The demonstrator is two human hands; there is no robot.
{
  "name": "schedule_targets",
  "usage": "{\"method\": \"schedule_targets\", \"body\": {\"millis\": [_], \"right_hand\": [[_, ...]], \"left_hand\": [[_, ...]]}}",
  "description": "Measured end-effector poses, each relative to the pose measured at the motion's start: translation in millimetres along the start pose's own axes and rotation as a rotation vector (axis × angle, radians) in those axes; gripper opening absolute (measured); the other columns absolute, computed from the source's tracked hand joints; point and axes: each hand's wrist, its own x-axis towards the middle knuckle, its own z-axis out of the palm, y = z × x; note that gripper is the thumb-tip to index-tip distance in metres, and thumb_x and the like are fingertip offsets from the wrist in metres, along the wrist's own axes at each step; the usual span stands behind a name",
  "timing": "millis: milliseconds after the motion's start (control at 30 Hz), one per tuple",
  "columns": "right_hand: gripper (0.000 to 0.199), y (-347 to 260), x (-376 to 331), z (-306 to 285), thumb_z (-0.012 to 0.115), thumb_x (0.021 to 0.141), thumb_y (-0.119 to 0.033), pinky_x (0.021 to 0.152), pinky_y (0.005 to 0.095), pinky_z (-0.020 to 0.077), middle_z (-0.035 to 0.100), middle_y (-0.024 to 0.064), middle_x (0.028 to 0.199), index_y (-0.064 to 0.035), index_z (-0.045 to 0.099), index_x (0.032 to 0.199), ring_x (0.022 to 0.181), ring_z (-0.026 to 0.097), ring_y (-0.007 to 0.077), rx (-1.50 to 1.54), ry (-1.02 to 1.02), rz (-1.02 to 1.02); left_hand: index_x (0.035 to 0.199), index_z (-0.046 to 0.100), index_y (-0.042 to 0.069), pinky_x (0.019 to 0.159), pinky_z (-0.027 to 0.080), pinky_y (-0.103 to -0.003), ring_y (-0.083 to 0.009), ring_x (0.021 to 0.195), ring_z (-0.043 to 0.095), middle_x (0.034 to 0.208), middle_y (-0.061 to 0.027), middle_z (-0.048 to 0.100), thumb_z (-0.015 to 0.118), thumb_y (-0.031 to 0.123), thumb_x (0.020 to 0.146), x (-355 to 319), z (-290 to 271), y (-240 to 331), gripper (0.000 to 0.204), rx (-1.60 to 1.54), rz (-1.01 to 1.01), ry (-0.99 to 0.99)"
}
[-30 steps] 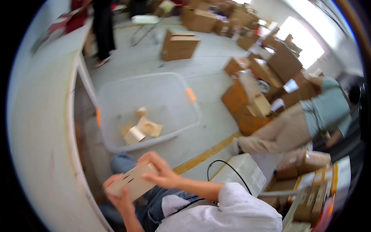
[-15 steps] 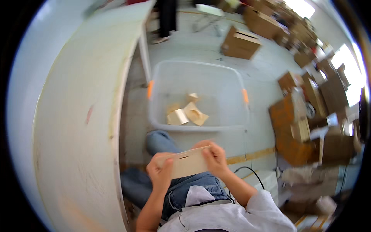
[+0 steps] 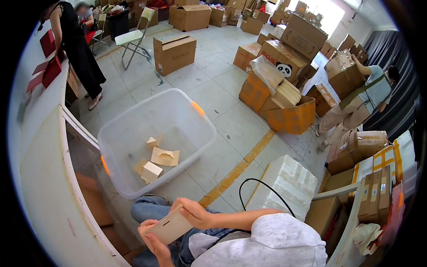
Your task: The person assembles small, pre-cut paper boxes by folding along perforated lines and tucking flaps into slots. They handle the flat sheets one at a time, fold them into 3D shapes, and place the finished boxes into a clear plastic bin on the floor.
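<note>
Over my lap, both hands hold a flat cream cardboard piece (image 3: pixel 170 226) with a short dark slot in it. My left hand (image 3: pixel 155 240) grips its lower left end, thumb on top. Closed on the opposite, upper right end is my right hand (image 3: pixel 196 214). The piece lies tilted, and its underside is hidden. In front of my knees stands a translucent plastic bin (image 3: pixel 202 144) with orange handles. Inside it lie a folded card with a raised cut-out (image 3: pixel 164 157), a small box-like card piece (image 3: pixel 151 171) and a smaller folded bit (image 3: pixel 153 142).
A white table (image 3: pixel 40 187) runs along my left. To my right sit a white foam block (image 3: pixel 284 187), a black cable (image 3: pixel 262 180) and stacked cartons (image 3: pixel 356 147). Ahead are an open carton (image 3: pixel 291 115), a folding chair (image 3: pixel 133 40) and a standing person (image 3: pixel 80 49). Another person (image 3: pixel 364 93) carries a box.
The view has swung to the right, so the bin now appears further left. The cardboard piece has tilted more steeply, still between both hands. The person carrying a box has come into view.
</note>
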Motion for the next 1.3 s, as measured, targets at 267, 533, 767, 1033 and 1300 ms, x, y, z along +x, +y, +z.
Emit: {"method": "schedule_targets", "body": {"millis": [267, 533, 767, 1033, 1300], "right_hand": [[0.033, -1.3, -3.1, -2.6, 0.032, 0.098, -0.027, 0.080, 0.0302, 0.0403, 0.055, 0.0109, 0.095, 0.0001, 0.051, 0.097, 0.090, 0.052, 0.0191, 0.158, -0.017, 0.154], [0.030, 8.5, -12.7, -0.8, 0.034, 0.097, -0.024, 0.081, 0.0308, 0.0399, 0.052, 0.0124, 0.094, 0.0006, 0.051, 0.095, 0.089, 0.050, 0.0207, 0.124, -0.022, 0.255], [0.040, 17.0, -6.7, 2.0, 0.031, 0.098, -0.030, 0.074, 0.0295, 0.0425, 0.057, 0.0121, 0.090, 0.0021, 0.053, 0.089, 0.080, 0.053, 0.0175, 0.165, -0.060, 0.222], [0.042, 25.4, 19.4, 23.3, 0.031, 0.097, -0.039, 0.069, 0.0278, 0.0424, 0.058, 0.0123, 0.091, -0.0018, 0.050, 0.088, 0.078, 0.051, 0.0146, 0.158, -0.127, 0.198], [0.037, 55.1, 4.9, 19.7, 0.034, 0.097, -0.035, 0.074, 0.0294, 0.0439, 0.054, 0.0074, 0.091, -0.0031, 0.052, 0.095, 0.081, 0.050, 0.0117, -0.007, -0.132, 0.557]], "left_hand": [[0.086, 0.043, 0.002, 0.076, 0.037, -0.032, -0.0191, 0.081, 0.046, 0.087, -0.0098, 0.045, 0.027, 0.038, 0.097, -13.3, 11.2, 5.1, 0.041, 0.030, -0.086, 0.079], [0.088, 0.046, 0.001, 0.074, 0.038, -0.031, -0.0189, 0.078, 0.046, 0.086, -0.0104, 0.048, 0.028, 0.041, 0.096, -13.6, 5.7, 2.4, 0.045, 0.145, -0.058, 0.092], [0.091, 0.051, 0.001, 0.073, 0.040, -0.027, -0.0142, 0.079, 0.049, 0.088, -0.0089, 0.053, 0.038, 0.026, 0.096, -18.7, -3.2, 1.9, 0.029, 0.080, -0.194, 0.130], [0.092, 0.048, 0.001, 0.065, 0.039, -0.025, -0.0122, 0.070, 0.046, 0.077, -0.0063, 0.051, 0.038, 0.024, 0.097, -13.2, -15.2, -7.1, 0.025, 0.073, -0.127, 0.257], [0.107, 0.042, -0.001, 0.079, 0.039, -0.028, -0.0147, 0.086, 0.047, 0.095, -0.0102, 0.049, 0.038, 0.027, 0.097, -27.0, -23.4, -28.0, 0.029, 0.015, -0.408, 0.185]]}}
